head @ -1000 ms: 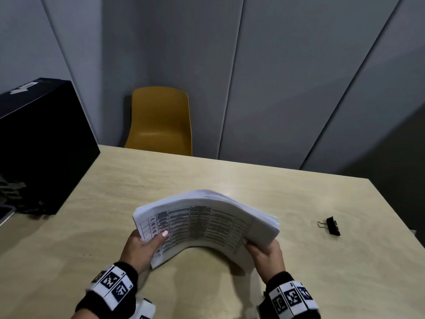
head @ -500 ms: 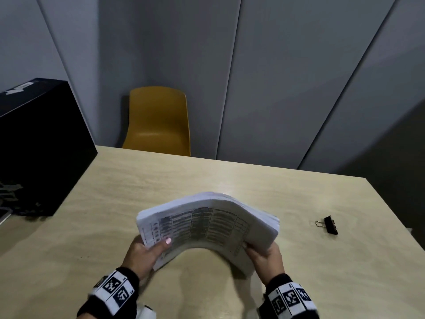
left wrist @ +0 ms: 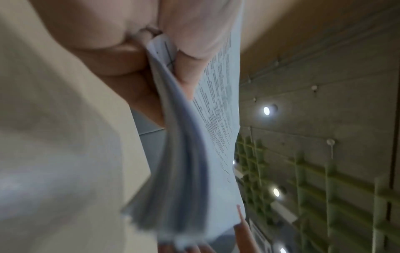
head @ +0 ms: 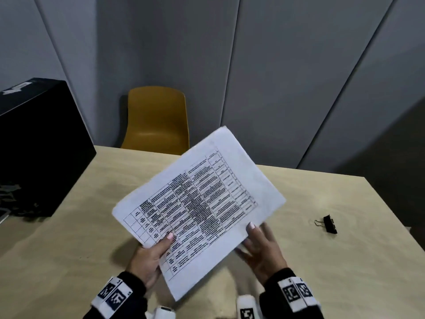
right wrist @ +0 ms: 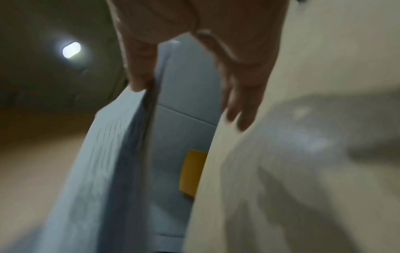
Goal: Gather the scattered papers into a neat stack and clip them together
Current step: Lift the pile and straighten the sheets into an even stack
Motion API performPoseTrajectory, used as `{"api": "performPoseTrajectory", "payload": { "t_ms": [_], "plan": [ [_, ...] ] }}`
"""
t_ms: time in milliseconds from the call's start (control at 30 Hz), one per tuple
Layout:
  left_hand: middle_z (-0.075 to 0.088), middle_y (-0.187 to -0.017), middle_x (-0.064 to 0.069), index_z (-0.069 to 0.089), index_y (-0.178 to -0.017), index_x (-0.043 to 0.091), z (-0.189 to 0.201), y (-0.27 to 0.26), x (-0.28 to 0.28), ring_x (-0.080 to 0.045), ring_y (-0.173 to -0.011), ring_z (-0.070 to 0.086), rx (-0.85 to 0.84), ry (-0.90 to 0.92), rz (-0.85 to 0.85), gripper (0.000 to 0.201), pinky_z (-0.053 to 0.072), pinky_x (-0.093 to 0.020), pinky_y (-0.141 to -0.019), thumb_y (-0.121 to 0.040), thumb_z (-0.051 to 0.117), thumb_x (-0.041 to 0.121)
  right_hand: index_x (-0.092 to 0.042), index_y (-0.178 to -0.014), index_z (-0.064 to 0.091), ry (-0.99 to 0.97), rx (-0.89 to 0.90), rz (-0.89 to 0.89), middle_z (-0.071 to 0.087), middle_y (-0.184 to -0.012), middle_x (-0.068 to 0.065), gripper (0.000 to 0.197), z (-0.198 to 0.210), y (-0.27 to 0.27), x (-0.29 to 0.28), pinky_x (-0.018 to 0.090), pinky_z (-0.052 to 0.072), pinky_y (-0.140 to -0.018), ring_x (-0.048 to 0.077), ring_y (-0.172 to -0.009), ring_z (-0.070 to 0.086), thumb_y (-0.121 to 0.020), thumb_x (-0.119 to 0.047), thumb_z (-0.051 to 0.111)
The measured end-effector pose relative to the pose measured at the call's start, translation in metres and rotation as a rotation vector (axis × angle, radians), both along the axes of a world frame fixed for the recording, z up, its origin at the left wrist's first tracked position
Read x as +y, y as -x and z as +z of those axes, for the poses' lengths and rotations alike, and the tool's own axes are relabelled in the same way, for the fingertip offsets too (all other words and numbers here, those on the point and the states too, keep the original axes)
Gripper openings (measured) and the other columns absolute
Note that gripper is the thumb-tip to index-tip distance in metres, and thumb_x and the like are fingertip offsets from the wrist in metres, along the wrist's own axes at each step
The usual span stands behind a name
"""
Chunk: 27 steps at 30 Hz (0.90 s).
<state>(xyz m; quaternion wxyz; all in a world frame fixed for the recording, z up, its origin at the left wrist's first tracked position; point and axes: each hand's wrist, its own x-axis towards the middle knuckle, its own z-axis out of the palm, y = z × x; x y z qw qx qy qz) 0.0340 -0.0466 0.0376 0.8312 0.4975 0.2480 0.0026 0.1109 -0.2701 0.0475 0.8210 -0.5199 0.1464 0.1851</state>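
A thick stack of printed papers (head: 197, 203) with a table grid on its top sheet is held up over the table, tilted with its far corner raised. My left hand (head: 149, 256) grips its lower left edge, thumb on top and fingers underneath; the left wrist view shows this pinch (left wrist: 177, 68) on the stack (left wrist: 216, 119). My right hand (head: 262, 247) is at the stack's right edge: the thumb touches the top sheet while the fingers (right wrist: 240, 102) are spread straight, apart from the stack (right wrist: 103, 154). A black binder clip (head: 327, 224) lies on the table to the right.
The light wooden table (head: 69, 249) carries a large black box (head: 34, 146) at its left edge. A yellow chair (head: 156, 118) stands behind the far edge, against grey wall panels.
The stack was bowed and held low by both hands. It is now lifted, flattened and turned with its face up towards me, and my right hand's fingers have come off it.
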Motion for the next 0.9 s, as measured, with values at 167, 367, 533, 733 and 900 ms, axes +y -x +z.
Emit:
{"api": "performPoseTrajectory", "payload": {
  "t_ms": [167,367,533,733,900],
  "plan": [
    [0.071,-0.102,-0.022,0.063,-0.106,0.001,-0.004,0.003,-0.01,-0.033,-0.092,0.07,-0.041,0.113,-0.041,0.083,0.051,-0.05,-0.088,-0.035,0.094,0.03,-0.005,-0.096,0.058,-0.263,-0.079,0.089,0.069,-0.069,0.01,0.029,0.013,0.001,0.016,0.039,0.057,-0.058,0.025,-0.06,0.068,-0.069,-0.005,0.07],
    [0.071,-0.106,-0.018,0.061,-0.116,0.004,0.005,0.006,0.045,-0.027,-0.087,0.071,-0.225,0.23,-0.008,0.097,0.059,-0.041,-0.072,-0.029,0.095,0.029,-0.01,-0.063,0.067,0.094,-0.346,0.079,0.056,-0.063,0.009,0.011,0.016,-0.01,-0.018,0.033,0.047,-0.058,0.021,-0.057,0.053,-0.064,-0.016,0.075],
    [0.073,-0.1,-0.014,0.063,-0.109,0.008,0.036,-0.002,0.044,-0.024,-0.084,0.07,-0.262,-0.174,-0.305,0.092,0.059,-0.034,-0.07,-0.029,0.093,0.042,-0.011,-0.073,0.076,0.177,-0.399,0.297,0.073,-0.079,0.01,0.02,0.019,-0.008,-0.022,0.043,0.052,-0.078,0.027,-0.075,0.066,-0.055,-0.018,0.083],
    [0.074,-0.079,0.016,0.073,-0.077,0.044,0.049,-0.024,0.012,0.001,-0.079,0.068,-0.354,-0.541,-0.153,0.023,0.052,-0.016,-0.069,-0.055,0.073,0.048,-0.014,-0.077,0.07,0.342,-0.519,0.133,0.074,-0.071,-0.003,0.025,0.019,-0.003,0.004,0.031,0.055,-0.07,0.011,-0.07,0.067,-0.082,0.008,0.059],
    [0.074,-0.084,0.02,0.072,-0.088,0.025,0.049,-0.025,0.013,0.004,-0.081,0.067,-0.457,-0.564,-0.064,0.046,0.051,-0.011,-0.069,-0.045,0.085,0.037,-0.015,-0.09,0.062,0.365,-0.608,0.052,0.074,-0.078,-0.011,0.031,0.022,-0.004,-0.001,0.023,0.055,-0.069,0.005,-0.075,0.067,-0.075,0.011,0.066]
  ]
}}
